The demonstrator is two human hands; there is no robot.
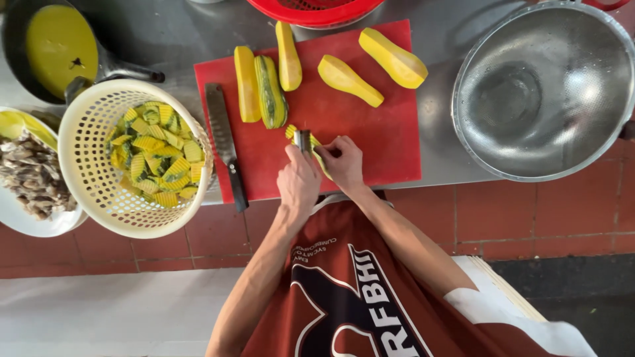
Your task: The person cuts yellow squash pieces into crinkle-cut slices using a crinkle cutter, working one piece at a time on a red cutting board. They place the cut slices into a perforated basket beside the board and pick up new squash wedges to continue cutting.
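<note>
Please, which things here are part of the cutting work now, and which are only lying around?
In use: left hand with small metal cutter; right hand on squash piece; red cutting board; basket of crinkle-cut slices; squash halves.

Lying about: knife; metal bowl; pan; red basket; plate.

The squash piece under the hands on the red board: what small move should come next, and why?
Probably press the small metal cutter down through the squash piece again: the left hand has it on the end, the right hand steadies the uncut rest.
</note>
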